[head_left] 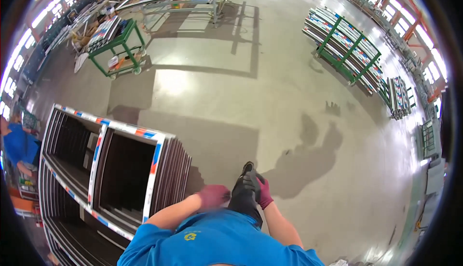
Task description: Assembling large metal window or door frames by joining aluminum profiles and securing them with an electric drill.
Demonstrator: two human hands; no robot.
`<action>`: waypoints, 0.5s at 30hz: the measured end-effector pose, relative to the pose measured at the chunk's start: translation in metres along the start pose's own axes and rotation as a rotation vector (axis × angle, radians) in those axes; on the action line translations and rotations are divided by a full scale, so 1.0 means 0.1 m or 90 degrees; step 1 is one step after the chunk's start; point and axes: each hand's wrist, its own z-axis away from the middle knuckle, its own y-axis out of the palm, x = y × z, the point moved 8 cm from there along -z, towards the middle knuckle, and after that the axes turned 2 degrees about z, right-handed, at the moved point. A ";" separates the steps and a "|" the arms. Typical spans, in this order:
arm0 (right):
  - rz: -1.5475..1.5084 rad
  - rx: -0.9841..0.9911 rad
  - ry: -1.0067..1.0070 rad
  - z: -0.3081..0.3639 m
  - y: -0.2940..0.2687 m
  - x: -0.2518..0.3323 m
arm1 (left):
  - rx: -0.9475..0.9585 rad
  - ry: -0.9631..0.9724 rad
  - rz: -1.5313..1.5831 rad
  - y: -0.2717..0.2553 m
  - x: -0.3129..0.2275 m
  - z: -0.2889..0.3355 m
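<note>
so the dark trouser leg (pixel 245 204) is right between the two gloved hands, black shoe (pixel 248 166) poking out just ahead of them. right hand (pixel 263 192), maroon glove, is up against the leg's right side as seen from here, dark fingers looking bent across it, but can't tell how far open it is or if it's gripping anything. left hand (pixel 212 196), also maroon, is on the leg's other side and motion-blurred, so no clue how open it is, and i can't make out anything in it. just left of that hand is a big stack of frames (pixel 173 174). well ahead of the left hand, a green cart (pixel 128 50); well ahead and right of the right hand, a loaded green rack (pixel 329 34).
</note>
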 end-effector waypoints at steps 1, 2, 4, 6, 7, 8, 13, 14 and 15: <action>0.025 -0.041 0.032 -0.20 -0.30 0.12 | 0.006 -0.087 0.010 -0.22 0.18 -0.07; 0.052 -0.076 0.054 -0.48 -0.50 0.32 | 0.002 -0.171 -0.001 -0.30 0.58 -0.13; 0.061 -0.134 0.103 -0.89 -0.91 0.70 | -0.027 -0.351 0.033 -0.54 1.17 -0.14; 0.014 -0.164 0.092 -1.38 -1.23 1.08 | -0.095 -0.489 0.076 -0.76 1.64 -0.06; 0.051 -0.148 0.084 -1.64 -1.23 1.33 | -0.106 -0.519 0.096 -0.77 1.92 -0.04; 0.091 -0.133 0.078 -1.87 -1.19 1.60 | -0.115 -0.550 0.121 -0.77 2.15 -0.04; 0.152 -0.043 0.023 -3.21 -0.83 2.83 | -0.187 -0.670 0.502 -0.68 2.99 -0.64; 0.168 -0.040 0.029 -3.51 -0.83 2.97 | -0.175 -0.599 0.444 -0.90 2.98 -1.00; 0.183 -0.041 0.034 -3.79 -0.83 3.10 | -0.160 -0.523 0.385 -1.06 2.92 -1.36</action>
